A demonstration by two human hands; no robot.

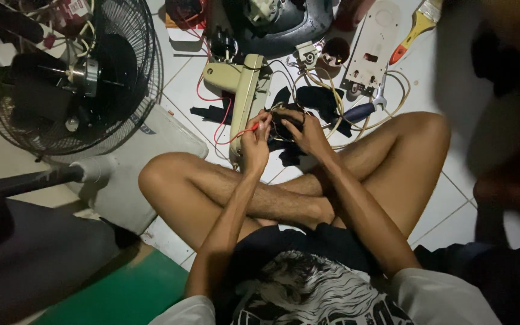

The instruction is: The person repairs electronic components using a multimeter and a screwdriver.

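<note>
I sit cross-legged on a white tiled floor. My left hand [255, 141] pinches the end of a red wire [227, 123] that runs out of a beige plastic fan housing [243, 90] lying on the tiles. My right hand [305, 129] grips a dark bundle of black parts and wires [284, 117] right beside the left hand. Both hands work close together just past my knees, with fingers curled. What exactly lies inside the dark bundle is hard to see.
A black fan cage with its motor [73, 78] stands at the left. A white panel [371, 45], a paintbrush [413, 27], a blue-handled tool [362, 109] and looped beige cables [356, 123] lie ahead. A dark blurred shape [507, 120] fills the right.
</note>
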